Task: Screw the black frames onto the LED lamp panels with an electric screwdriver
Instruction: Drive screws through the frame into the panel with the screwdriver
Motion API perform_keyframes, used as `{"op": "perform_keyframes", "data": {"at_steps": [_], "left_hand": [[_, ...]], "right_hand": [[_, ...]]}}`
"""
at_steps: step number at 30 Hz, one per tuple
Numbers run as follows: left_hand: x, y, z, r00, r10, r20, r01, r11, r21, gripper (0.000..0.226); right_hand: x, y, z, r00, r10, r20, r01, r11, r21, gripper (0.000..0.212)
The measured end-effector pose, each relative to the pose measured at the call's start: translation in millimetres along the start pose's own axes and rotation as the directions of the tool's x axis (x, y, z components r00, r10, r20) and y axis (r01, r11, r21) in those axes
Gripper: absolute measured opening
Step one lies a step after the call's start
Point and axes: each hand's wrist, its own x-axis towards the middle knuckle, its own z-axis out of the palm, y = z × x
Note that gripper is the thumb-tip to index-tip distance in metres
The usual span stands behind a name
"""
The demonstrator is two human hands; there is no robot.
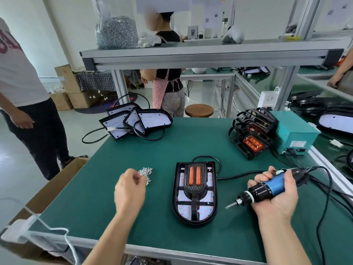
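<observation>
On the head camera I count one LED lamp panel [194, 209] lying mid-table with one black frame [195, 181] laid on it. About four spare panels [152, 119] are heaped at the far left, and one stack of frames [252, 132] sits far right. One clear bag [115, 29] on the shelf holds screws. My right hand [275, 197] is wrapped round the electric screwdriver [267, 188]. My left hand [129, 188] curls at the loose screws [146, 174]; its fingertips are hidden, so I cannot tell whether it pinches one.

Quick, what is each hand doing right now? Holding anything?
Left hand: fingers curled at the screw pile; whether it pinches a screw cannot be told.
Right hand: grips the electric screwdriver.
</observation>
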Motion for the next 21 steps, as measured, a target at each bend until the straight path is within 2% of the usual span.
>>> {"op": "perform_keyframes", "data": {"at_steps": [3,7,11,16,21], "left_hand": [[11,-15,-7,0.997,-0.041,0.059,0.036,0.996,0.083,0.005],[14,-14,-8,0.988,-0.051,0.145,0.015,0.970,0.243,0.013],[19,-7,-9,0.982,-0.047,0.183,-0.020,0.938,0.345,0.009],[25,-4,-12,0.966,-0.019,0.259,-0.095,0.903,0.419,0.009],[20,-3,-10,0.967,0.060,0.246,-0.166,0.885,0.436,0.014]], "right_hand": [[1,1,0,1.000,-0.009,0.002,0.009,1.000,-0.024,0.030],[2,1,-2,1.000,-0.003,0.000,0.003,1.000,-0.024,0.030],[1,0,-1,1.000,0.006,-0.004,-0.006,1.000,-0.021,0.030],[0,0,0,1.000,0.006,-0.006,-0.006,1.000,-0.025,0.030],[0,-1,-1,1.000,0.005,-0.002,-0.005,1.000,-0.024,0.030]]}}
